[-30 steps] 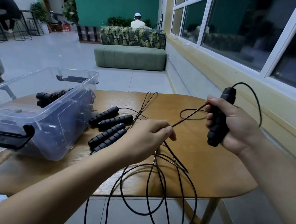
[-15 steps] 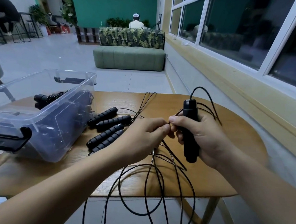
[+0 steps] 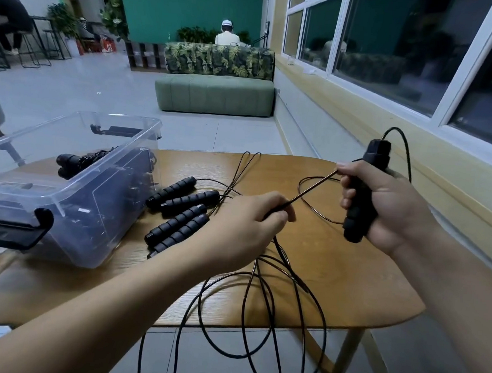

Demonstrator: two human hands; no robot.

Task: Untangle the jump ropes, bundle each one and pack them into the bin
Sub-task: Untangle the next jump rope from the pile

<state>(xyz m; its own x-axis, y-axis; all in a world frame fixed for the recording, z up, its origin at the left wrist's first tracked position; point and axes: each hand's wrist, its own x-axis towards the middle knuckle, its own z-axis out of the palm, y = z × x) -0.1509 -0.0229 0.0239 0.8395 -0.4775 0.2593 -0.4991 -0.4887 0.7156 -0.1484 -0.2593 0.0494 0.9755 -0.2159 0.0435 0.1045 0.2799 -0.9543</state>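
Wraps right hand [image 3: 394, 208] fingers around the foam handle [image 3: 352, 226]; pinches the thin cord [image 3: 311, 187] in the left hand [image 3: 242, 224]. Seems light, springy, slick: best steered from the handle.

Clear bin [image 3: 90, 233] at nine o'clock, four ribbed handles [image 3: 190, 200] beside it; fifth handle [image 3: 354, 223] upright at three; cords [image 3: 264, 298] dangle at six.

Rope loops [image 3: 247, 297]: we lose them at the bottom edge.
Bin [image 3: 105, 220]: left side cut off; inside we see only dark shapes.
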